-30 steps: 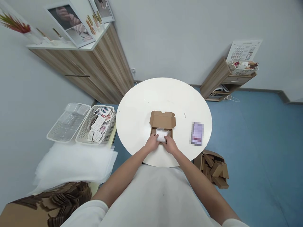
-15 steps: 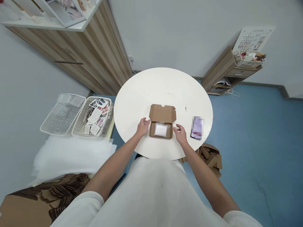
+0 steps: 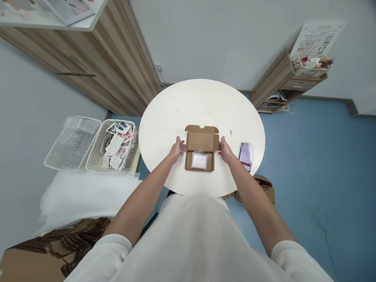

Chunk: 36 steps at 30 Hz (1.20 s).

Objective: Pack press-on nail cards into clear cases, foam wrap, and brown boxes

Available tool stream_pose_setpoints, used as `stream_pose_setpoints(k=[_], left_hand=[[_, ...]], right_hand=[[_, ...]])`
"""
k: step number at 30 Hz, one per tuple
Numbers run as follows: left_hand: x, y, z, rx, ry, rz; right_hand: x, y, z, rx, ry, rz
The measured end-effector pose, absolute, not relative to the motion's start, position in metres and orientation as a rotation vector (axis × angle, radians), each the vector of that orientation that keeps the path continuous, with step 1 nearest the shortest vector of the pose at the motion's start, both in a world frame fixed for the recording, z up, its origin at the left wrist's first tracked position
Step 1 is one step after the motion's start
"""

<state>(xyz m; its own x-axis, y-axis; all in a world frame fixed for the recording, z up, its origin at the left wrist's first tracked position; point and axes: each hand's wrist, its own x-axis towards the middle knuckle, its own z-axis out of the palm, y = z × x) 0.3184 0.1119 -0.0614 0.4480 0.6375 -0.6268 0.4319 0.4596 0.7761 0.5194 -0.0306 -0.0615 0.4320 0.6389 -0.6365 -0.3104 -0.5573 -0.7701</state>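
Note:
A small brown cardboard box lies on the round white table with its lid folded back, away from me. Inside its tray sits a white wrapped packet. At the box's left side is my left hand, fingers apart and pointing toward the lid's hinge. My right hand is by the lid's right side flap, its fingers spread and the thumb up. Neither hand holds anything; whether the right fingertips touch the flap is hard to tell.
A phone lies at the table's right. Left of the table stand a basket of cards and a basket of clear packs, above white sheets and stacked cardboard. An open carton is below right.
Both hands have moved forward from beside the tray to beside the lid. The box stays open with the packet inside. The camera view has shifted slightly.

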Motion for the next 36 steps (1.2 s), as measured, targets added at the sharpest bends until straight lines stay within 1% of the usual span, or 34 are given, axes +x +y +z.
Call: stream_pose_setpoints(k=[5, 10, 15, 19, 23, 29, 33, 36], left_hand=[[0.311, 0.109, -0.053, 1.213, 1.099, 0.113], [0.298, 0.101, -0.046, 1.252, 0.949, 0.057], [0.281, 0.092, -0.048, 1.205, 0.85, 0.0], [0.274, 0.086, -0.052, 1.202, 0.823, -0.002], [0.268, 0.081, -0.049, 1.267, 0.825, 0.01], [0.262, 0.068, -0.038, 1.47, 0.81, -0.043], [0.259, 0.052, -0.033, 1.723, 0.864, 0.014], [0.256, 0.04, -0.032, 1.922, 0.8, -0.064]], right_hand=[[0.516, -0.042, -0.047, -1.709, -0.462, 1.291], [0.509, -0.058, -0.037, -1.651, -0.519, 1.282], [0.503, -0.074, -0.044, -1.611, -0.535, 1.352], [0.5, -0.085, -0.052, -1.672, -0.56, 1.366], [0.499, -0.095, -0.049, -1.713, -0.649, 1.396], [0.494, -0.118, -0.04, -1.727, -0.736, 1.474], [0.485, -0.13, -0.038, -1.748, -0.882, 1.391], [0.476, -0.135, -0.04, -1.858, -1.05, 1.319]])
